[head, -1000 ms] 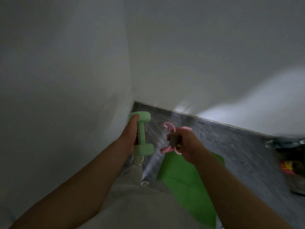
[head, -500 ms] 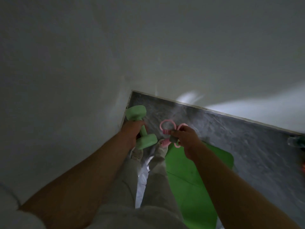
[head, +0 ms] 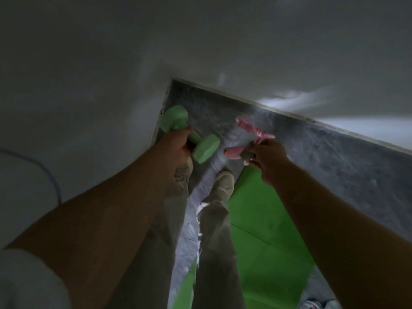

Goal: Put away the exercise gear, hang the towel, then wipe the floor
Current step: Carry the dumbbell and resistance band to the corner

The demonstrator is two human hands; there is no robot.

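Dumbbell (head: 191, 133), mint green, hexagonal ends

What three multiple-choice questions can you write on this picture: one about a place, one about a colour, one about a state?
1. Where is the mat?
A. on a table
B. flat on the floor beside the shoes
C. over a shoulder

2. What colour is the band in the right hand?
A. pink
B. blue
C. black

3. What is the left hand doing?
A. hanging open
B. holding a towel
C. gripping the dumbbell

Answers:
1 B, the mat lies spread on the grey floor next to the shoes.
2 A, the band's loops show pink above the right hand.
3 C, the left hand is curled round the dumbbell's handle.
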